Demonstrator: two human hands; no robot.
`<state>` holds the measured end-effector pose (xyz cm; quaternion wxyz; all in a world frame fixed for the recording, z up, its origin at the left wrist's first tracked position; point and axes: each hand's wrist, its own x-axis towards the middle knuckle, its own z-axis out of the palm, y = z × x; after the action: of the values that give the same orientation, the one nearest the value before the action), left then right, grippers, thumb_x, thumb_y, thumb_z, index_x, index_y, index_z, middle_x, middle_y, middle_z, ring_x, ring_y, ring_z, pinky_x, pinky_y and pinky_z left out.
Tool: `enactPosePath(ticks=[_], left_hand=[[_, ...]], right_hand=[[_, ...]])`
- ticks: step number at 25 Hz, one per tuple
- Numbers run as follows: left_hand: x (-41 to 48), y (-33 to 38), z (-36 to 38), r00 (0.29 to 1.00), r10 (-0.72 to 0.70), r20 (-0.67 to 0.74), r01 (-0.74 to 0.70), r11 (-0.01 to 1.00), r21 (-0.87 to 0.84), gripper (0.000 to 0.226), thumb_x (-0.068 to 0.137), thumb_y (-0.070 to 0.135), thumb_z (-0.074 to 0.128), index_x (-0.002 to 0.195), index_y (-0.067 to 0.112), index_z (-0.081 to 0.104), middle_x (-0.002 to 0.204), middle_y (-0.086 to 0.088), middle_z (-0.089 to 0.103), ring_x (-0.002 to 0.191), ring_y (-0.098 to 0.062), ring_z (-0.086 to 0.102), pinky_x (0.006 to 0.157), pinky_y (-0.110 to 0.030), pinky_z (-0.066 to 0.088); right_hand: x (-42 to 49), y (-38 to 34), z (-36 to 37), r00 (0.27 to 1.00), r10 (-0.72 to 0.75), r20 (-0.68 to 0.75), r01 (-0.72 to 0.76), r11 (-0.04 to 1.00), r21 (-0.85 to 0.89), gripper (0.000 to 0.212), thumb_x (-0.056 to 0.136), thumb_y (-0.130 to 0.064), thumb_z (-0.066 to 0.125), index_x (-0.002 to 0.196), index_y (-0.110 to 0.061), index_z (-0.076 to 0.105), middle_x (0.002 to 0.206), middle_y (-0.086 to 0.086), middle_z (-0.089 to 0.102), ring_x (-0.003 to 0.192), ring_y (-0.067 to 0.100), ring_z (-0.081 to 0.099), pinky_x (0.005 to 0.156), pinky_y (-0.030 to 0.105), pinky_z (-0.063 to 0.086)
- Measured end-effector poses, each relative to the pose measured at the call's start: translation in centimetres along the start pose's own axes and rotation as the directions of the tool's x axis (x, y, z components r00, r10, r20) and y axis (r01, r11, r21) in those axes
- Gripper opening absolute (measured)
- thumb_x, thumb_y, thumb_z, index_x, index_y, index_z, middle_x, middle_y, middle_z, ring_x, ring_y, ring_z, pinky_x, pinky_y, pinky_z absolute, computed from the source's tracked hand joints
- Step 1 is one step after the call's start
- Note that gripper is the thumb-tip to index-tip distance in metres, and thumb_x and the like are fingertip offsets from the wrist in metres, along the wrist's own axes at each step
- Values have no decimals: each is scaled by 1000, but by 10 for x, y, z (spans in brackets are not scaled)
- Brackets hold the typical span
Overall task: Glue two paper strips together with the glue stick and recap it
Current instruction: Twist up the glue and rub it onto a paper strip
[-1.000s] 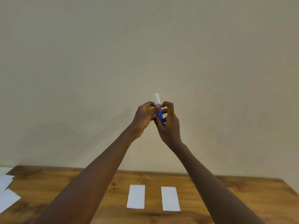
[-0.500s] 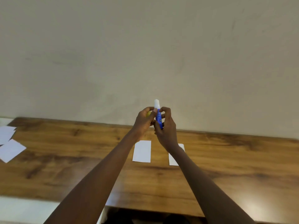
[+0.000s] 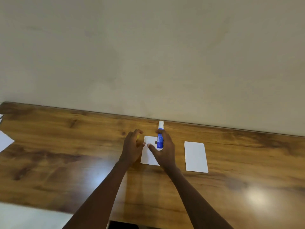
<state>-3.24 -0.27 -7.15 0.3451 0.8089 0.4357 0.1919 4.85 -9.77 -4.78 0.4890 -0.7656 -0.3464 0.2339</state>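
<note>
My right hand (image 3: 165,151) holds a blue glue stick (image 3: 159,141) upright, its white glue tip uncovered and pointing away from me. My left hand (image 3: 132,147) is just left of it, fingers curled around a small yellow cap (image 3: 138,137) that is mostly hidden. Both hands hover over the left white paper strip (image 3: 148,157), which lies flat on the wooden table (image 3: 66,154) and is partly covered by them. The second white paper strip (image 3: 195,157) lies flat and untouched to the right.
More white paper pieces (image 3: 5,141) lie at the table's far left edge. A plain wall (image 3: 148,55) stands right behind the table. A pale surface (image 3: 24,217) shows below the table's near edge at lower left.
Both hands have come down from in front of the wall to just above the left strip. They have drawn slightly apart, and my view has tilted down onto the table.
</note>
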Motion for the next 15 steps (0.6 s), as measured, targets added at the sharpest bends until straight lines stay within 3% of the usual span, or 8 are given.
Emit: enactPosePath(ticks=[2,4,8,15], left_hand=[[-5,-14,4,998,58,-12,-58,998,10,38,78,9,66,112,0,52,114,-21,58,104,-33,55,83,-27,40],[-10,-26,12,990,124,-65,-124,992,4,38,74,14,64,107,-3,53,106,-24,60,96,-35,57,79,-30,42],[-13,-33,21,977,137,-162,-147,988,-51,34,75,15,59,107,5,48,104,-20,57,95,-23,52,78,-31,46],[-12,-35,22,969,154,-192,-163,986,-30,58,60,31,74,102,18,37,102,-18,55,91,-17,44,73,-27,40]], right_hand=[[0,5,9,999,27,31,-25,999,-45,60,73,-9,70,125,-8,40,126,12,51,101,11,44,80,5,33],[1,11,16,998,59,32,-56,994,-89,58,76,-7,66,127,-6,39,131,13,48,110,18,46,87,13,32],[4,18,24,997,77,26,-72,985,-155,54,79,-8,64,127,-10,41,136,12,45,121,23,44,92,20,34],[21,29,-16,952,22,305,53,971,-234,60,72,-1,69,124,-13,40,131,12,45,113,24,51,85,24,37]])
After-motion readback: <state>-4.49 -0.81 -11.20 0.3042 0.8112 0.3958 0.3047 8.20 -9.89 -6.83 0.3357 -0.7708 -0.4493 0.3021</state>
